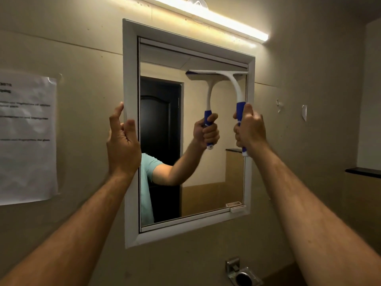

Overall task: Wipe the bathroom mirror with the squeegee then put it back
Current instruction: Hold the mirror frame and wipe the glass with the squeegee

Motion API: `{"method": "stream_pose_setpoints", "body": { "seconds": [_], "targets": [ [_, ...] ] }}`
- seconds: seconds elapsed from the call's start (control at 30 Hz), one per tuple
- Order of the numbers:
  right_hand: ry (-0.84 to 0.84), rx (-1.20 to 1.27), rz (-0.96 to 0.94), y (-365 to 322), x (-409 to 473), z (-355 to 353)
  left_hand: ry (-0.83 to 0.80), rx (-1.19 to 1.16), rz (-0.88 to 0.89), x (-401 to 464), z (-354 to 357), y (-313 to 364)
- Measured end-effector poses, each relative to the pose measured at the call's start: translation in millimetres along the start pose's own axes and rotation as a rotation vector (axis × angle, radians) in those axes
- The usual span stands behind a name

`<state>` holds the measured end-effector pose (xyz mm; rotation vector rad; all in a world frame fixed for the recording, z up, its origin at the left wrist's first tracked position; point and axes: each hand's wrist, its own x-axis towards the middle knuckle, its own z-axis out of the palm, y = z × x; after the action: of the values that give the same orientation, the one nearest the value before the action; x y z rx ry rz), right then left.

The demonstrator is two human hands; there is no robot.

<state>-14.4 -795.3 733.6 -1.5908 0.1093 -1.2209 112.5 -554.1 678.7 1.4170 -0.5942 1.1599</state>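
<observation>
The mirror [206, 182] hangs in a white frame [130, 79] on a beige wall. My right hand [250, 126] is shut on the blue grip of a white squeegee [235, 83]. Its blade lies flat against the glass near the top right corner, just under the upper frame edge. My left hand [122, 141] rests against the left side of the frame, fingers curled loosely with nothing in them. The glass reflects the arm, the squeegee and a dark door.
A strip light [216, 19] glows above the mirror. A printed paper sheet [26, 137] is taped to the wall at left. A metal holder [241, 273] sits below the mirror. A dark ledge [362, 172] juts out at right, with small wall hooks [304, 112] nearby.
</observation>
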Motion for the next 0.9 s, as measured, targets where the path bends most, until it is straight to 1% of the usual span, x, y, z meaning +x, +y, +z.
{"method": "stream_pose_setpoints", "body": {
  "seconds": [0.17, 0.27, 0.37, 0.47, 0.67, 0.9],
  "targets": [
    [-0.007, 0.019, 0.066, 28, -21, -7, 0.006, -0.009, -0.007, -1, 0, 2],
    [-0.005, 0.018, 0.038, 10, -16, -9, 0.008, -0.006, -0.013, -2, -1, 4],
    [-0.010, 0.077, 0.004, -17, -4, -5, -0.004, -0.009, -0.016, -1, -2, 4],
    [-0.023, 0.093, 0.023, -24, 2, 2, -0.012, -0.013, -0.007, -1, -3, 5],
    [0.009, 0.055, 0.090, 14, -19, 1, -0.009, -0.019, -0.020, -2, -4, 7],
    [0.047, 0.064, 0.021, 5, -12, 1, -0.011, -0.011, -0.011, -2, -3, 5]
  ]
}}
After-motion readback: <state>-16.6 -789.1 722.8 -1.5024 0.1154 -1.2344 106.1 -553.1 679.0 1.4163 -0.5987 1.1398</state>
